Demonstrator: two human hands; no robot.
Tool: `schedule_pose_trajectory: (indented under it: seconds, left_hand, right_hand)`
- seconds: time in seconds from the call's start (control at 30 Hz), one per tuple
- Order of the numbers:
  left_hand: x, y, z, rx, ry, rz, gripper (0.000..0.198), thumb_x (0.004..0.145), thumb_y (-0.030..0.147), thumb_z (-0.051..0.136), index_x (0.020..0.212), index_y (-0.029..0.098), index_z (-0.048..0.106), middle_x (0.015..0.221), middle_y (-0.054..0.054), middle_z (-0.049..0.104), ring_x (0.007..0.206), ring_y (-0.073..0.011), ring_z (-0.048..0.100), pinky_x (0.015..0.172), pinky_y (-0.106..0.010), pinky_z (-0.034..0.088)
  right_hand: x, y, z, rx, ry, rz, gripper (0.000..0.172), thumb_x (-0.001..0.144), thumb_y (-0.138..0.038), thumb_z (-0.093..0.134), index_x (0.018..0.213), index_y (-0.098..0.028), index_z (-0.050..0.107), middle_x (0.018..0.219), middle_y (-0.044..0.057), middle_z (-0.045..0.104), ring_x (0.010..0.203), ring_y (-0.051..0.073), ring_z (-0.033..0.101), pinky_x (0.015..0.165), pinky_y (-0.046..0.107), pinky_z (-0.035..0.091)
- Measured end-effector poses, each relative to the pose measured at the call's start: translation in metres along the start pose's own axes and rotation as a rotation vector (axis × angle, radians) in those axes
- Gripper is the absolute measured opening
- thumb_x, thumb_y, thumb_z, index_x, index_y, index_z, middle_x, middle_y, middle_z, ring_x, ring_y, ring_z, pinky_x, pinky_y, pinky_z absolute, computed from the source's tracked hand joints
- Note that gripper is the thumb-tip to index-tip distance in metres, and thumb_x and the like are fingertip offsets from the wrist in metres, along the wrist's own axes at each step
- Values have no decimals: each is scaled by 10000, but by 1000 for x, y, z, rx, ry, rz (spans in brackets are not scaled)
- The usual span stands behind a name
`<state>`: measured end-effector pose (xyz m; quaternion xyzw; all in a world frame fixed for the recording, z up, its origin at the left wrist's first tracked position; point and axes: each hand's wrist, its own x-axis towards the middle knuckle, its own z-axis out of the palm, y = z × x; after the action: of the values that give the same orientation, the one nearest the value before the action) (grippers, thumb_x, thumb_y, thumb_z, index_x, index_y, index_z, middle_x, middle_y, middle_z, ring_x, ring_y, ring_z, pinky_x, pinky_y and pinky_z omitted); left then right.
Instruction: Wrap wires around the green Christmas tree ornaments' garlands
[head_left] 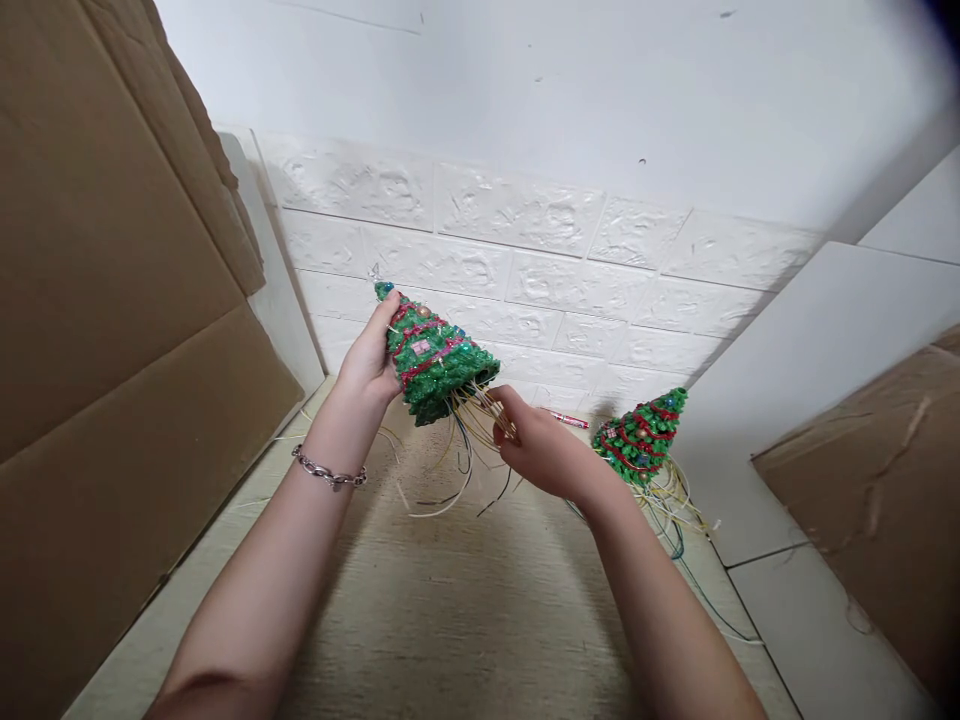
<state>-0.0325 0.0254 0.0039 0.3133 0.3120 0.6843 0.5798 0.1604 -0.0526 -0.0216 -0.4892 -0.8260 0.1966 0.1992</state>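
My left hand (369,362) grips a small green cone-shaped Christmas tree (431,355) with red garland, held tilted in the air with its tip up-left. A bundle of thin yellow and dark wires (469,440) hangs from its base. My right hand (541,448) pinches several of these wires just under the tree's base. A silver bracelet (328,470) sits on my left wrist. A second, similar green tree (641,432) lies tilted on the tabletop to the right of my right hand, with its own wires trailing away.
The pale wood-grain tabletop (450,620) is hemmed in by brown cardboard (112,300) on the left and white panels (810,380) on the right. A white brick-pattern wall (525,270) stands behind. A small red pen-like item (568,420) lies near the wall.
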Motion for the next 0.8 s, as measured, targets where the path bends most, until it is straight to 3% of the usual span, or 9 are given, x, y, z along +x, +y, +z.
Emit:
schedule_pose_trajectory:
  seconds: [0.13,0.2,0.27,0.33,0.43,0.53,0.63,0.8]
  left_hand:
    - [0,0,-1,-81,23,-24,218,819,330,609,675,186,534,589,18,588,521,-106,576,678,-265,554]
    - [1,-1,-2,-78,26,0,209,808,323,624,682,184,531,594,17,592,506,-101,568,662,-260,554]
    - [2,0,-5,-49,22,61,212,774,333,658,690,192,523,592,18,592,521,-110,579,641,-256,551]
    - [2,1,-6,2,10,150,227,732,342,696,702,200,521,586,20,589,555,-125,598,625,-254,546]
    - [1,4,-7,87,20,310,223,682,300,737,730,203,542,597,24,593,600,-136,621,630,-251,539]
    - [1,8,-9,225,47,464,242,623,230,774,757,208,574,666,31,615,618,-127,620,642,-243,527]
    - [5,12,-19,434,90,587,311,561,175,803,811,218,623,806,22,650,738,-133,629,695,-227,509]
    - [27,11,-53,620,219,668,435,502,109,805,887,236,649,899,7,668,908,-174,616,799,-242,482]
  right_hand:
    - [-4,-2,-5,58,-52,-11,771,697,-26,384,1417,-220,186,992,89,631,774,175,575,721,305,419]
    - [-3,0,-4,61,-32,1,797,713,-42,412,1439,-231,144,1002,89,631,733,166,564,718,312,423]
    - [3,4,2,91,-15,34,715,748,-79,436,1415,-224,223,937,71,642,706,159,552,697,303,425]
    - [13,12,15,177,-59,92,528,803,-144,451,1323,-200,376,824,44,645,681,149,548,650,274,426]
    - [28,23,38,322,-308,183,276,877,-297,459,1104,-175,557,756,28,648,596,116,528,553,232,419]
    - [34,29,50,226,-360,166,287,854,-321,540,1075,-150,609,940,79,678,778,151,601,697,269,466]
    - [29,29,45,186,-302,167,477,820,-361,602,1241,-142,548,1207,142,609,1029,213,592,877,332,447]
    - [21,30,32,118,-312,165,536,835,-378,582,1309,-143,501,1332,155,535,1203,245,516,1001,376,391]
